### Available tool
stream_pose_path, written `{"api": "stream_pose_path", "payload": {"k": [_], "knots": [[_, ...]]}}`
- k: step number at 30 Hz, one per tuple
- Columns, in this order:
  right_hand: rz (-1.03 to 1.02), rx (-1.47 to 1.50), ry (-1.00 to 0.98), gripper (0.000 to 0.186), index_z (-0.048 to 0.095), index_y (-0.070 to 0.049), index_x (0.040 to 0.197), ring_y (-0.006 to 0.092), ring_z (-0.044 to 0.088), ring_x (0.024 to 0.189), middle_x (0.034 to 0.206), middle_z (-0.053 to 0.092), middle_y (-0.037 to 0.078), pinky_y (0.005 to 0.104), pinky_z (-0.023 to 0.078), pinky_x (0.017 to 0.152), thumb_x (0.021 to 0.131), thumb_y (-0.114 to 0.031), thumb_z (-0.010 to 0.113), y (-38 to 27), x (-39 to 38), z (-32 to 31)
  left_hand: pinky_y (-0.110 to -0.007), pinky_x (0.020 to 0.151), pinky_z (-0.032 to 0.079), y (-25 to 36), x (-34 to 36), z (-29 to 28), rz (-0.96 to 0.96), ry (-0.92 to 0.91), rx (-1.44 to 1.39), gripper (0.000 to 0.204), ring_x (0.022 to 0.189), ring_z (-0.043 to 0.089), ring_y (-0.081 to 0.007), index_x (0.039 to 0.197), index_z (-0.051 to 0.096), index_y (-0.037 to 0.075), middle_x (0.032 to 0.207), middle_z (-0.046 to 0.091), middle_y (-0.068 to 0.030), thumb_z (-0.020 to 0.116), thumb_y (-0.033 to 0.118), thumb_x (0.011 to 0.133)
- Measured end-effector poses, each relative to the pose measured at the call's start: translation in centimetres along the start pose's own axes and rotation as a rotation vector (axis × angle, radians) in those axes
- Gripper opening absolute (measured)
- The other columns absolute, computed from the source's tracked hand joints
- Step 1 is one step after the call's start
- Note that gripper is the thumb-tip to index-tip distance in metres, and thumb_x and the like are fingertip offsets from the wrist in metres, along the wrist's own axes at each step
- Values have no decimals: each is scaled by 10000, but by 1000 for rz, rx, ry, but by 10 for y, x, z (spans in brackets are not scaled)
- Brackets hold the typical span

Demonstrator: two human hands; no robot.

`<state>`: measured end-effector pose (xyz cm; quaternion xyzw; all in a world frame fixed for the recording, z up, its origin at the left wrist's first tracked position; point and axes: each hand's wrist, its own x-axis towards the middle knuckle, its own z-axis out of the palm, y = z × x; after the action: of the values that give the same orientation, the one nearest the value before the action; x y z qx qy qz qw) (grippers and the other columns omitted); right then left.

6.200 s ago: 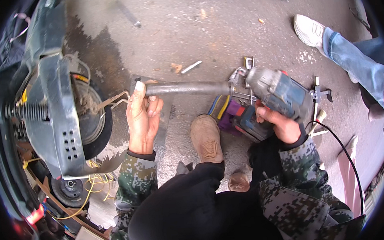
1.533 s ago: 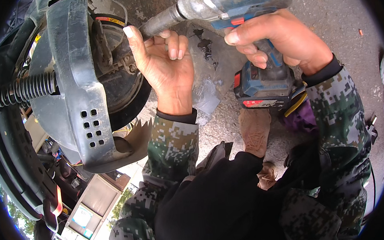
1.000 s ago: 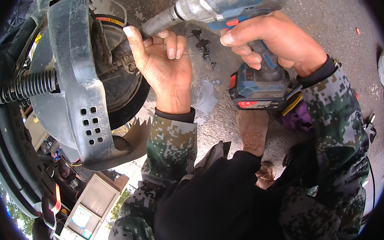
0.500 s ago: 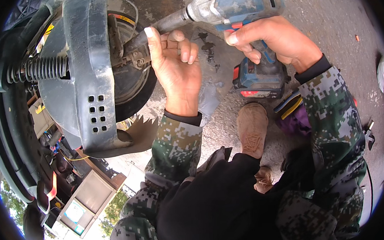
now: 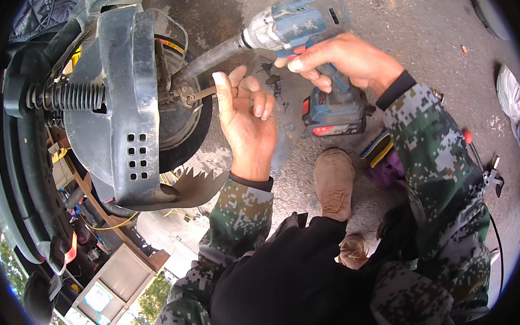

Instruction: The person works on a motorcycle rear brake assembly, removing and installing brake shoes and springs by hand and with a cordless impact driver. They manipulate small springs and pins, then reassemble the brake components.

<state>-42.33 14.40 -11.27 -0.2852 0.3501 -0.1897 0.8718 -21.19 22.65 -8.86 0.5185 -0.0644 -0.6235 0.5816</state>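
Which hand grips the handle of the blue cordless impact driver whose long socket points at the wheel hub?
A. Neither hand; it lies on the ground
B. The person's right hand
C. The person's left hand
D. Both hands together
B. The right hand wraps the handle of the blue impact driver, while the left hand is open beside the long socket near the wheel hub.

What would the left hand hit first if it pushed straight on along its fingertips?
Likely the long socket extension of the impact wrench: the left hand points up at it, fingertips just short. Depth is unclear.
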Motion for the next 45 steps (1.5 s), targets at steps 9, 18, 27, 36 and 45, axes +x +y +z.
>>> {"api": "stream_pose_path", "payload": {"k": [9,18,27,36,45], "knots": [[-76,46,-3,316,719,-11,1131,90,507,545,726,568,-12,271,405,488,933,-255,758,-10,-1,23,-247,494,314,10,-10,-8,51,11,37,542,534,366,-90,1090,727,45,840,640,-45,582,565,1045],[-118,142,-125,411,698,16,1276,73,457,579,729,492,-41,259,384,520,975,-264,714,9,-8,-14,-257,523,327,6,-28,-18,-8,51,55,488,556,376,-95,1132,643,26,822,601,-41,598,506,1061],[-239,187,608,588,506,102,1440,63,436,579,787,460,-29,241,382,517,998,-258,651,25,-166,-36,-303,820,477,-26,-42,-46,-359,-13,138,297,911,552,-182,1222,602,-16,1111,611,-115,571,-14,927],[-74,-676,950,686,526,22,1475,176,611,841,1061,635,125,334,508,748,791,9,578,9,-228,-42,-383,1042,534,-44,-55,-41,-364,-164,124,301,1137,650,-277,1226,621,-32,1192,669,-175,549,-85,939],[-184,-1439,709,810,469,13,1527,445,532,1341,1405,581,282,447,390,1175,737,75,639,65,-179,-97,-310,721,561,-33,-70,-39,-387,-121,212,164,823,701,-195,1139,640,12,963,705,-104,674,132,1033]]}}
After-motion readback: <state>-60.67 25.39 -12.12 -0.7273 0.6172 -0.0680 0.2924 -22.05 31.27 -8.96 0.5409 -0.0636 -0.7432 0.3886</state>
